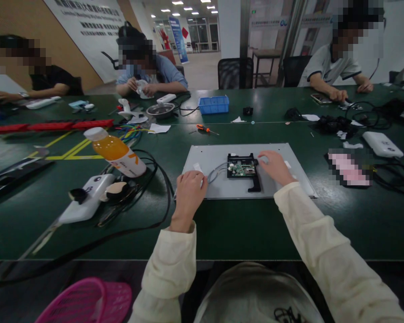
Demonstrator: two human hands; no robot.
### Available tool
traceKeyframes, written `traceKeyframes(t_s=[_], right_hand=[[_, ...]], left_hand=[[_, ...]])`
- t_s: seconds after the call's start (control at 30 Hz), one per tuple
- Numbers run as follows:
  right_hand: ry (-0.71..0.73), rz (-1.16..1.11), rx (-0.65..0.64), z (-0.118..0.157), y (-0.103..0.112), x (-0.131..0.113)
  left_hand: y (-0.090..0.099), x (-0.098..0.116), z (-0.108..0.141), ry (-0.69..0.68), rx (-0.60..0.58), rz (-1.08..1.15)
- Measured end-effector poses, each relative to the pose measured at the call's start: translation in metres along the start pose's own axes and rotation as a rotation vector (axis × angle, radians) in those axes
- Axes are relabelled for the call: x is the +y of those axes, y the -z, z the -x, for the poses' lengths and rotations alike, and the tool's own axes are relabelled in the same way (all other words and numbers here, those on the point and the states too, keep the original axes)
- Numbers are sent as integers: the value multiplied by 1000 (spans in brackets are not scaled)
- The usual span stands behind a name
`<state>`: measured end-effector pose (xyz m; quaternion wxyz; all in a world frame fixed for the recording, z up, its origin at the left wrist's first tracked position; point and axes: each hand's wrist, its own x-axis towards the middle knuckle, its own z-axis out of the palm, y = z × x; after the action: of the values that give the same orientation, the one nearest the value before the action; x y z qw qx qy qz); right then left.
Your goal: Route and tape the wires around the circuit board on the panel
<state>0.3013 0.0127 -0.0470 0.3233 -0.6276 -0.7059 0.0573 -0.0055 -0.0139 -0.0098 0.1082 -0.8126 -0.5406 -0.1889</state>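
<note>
A flat grey panel lies on the green table in front of me. On it sits a black plastic frame around a green circuit board. Thin grey cables run from the board's left side toward my left hand. My left hand rests at the panel's left edge with its fingers curled down; what it holds, if anything, is hidden. At the right side of the black frame, my right hand has its fingertips bent together against the frame's edge.
An orange drink bottle, a white power bank and looped black cables stand at left. Beyond the panel are an orange screwdriver and a blue basket. A pink phone lies at right. Several people sit across the table.
</note>
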Motion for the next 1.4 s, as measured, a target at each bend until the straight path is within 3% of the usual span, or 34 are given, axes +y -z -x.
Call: traceKeyframes(t_s=[0.1, 0.23, 0.47, 0.67, 0.8, 1.0, 1.07, 1.13, 1.27, 1.4], right_hand=[[105, 0, -165, -17, -13, -19], [130, 25, -344, -36, -26, -42], [75, 59, -476, -45, -41, -59], [97, 45, -429, -48, -44, -58], [68, 47, -331, -53, -30, -55], [57, 204, 41, -49, 4, -38], [51, 249, 98, -41, 7, -27], [29, 273, 51, -32, 4, -15], [-51, 195, -173, -19, -6, 11], [-72, 131, -187, -20, 0, 21]], left_hand=[[-1, 0, 0, -7, -7, 18], [-1, 0, 0, -22, -15, 22], [-1, 3, 2, -45, -25, 45], [0, 4, 3, -49, -30, 50], [0, 5, 3, -59, -40, 56], [0, 4, 2, -77, -36, 52], [0, 4, 2, -78, -37, 55], [0, 5, 2, -77, -42, 54], [0, 5, 3, -80, -41, 51], [-2, 6, 3, -77, -33, 54]])
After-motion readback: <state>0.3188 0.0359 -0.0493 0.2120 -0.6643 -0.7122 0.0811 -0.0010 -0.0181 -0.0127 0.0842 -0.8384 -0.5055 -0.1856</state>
